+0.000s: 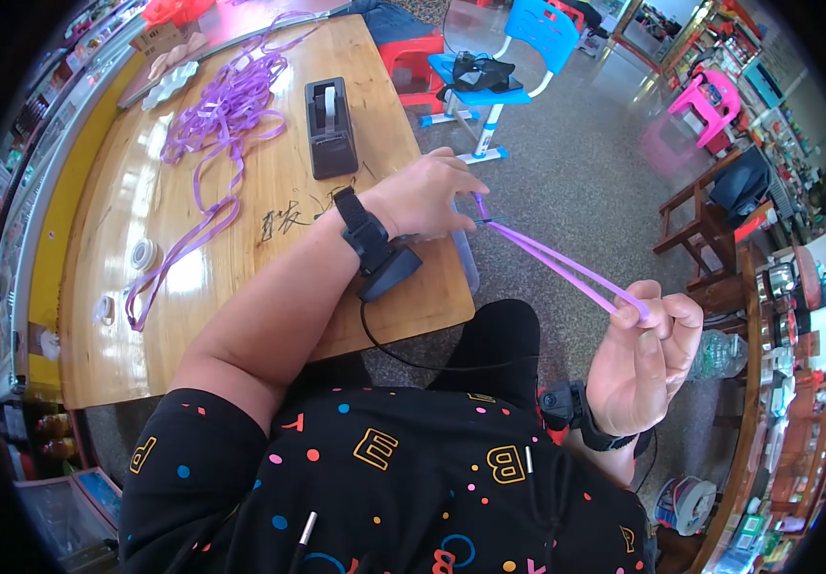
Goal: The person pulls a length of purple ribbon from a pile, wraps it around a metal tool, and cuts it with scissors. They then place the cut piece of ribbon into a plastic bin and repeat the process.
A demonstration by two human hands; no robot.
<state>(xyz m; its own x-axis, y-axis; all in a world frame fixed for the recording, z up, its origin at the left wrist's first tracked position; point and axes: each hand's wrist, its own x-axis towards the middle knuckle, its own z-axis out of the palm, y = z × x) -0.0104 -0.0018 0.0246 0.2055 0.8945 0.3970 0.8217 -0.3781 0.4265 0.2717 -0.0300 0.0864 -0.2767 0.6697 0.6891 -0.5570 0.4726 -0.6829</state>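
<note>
Because the purple ribbon (528,247) looks light, soft and perhaps slightly slippery, it seems best held by its ends. Drawn taut in a narrow V beyond the right edge of the bench (135,362), it is pinched at its folded end by the right grip (650,359); whether its dark-bound end is clamped by the left grip (432,196) cannot be told. On the glossy wood, a crinkled purple heap (231,100) is spread beside a black tape dispenser (334,145).

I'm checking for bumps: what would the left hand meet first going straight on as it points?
The left hand would first meet the stretched purple ribbon; beyond, the way looks free above the grey floor, though depth is unclear.
</note>
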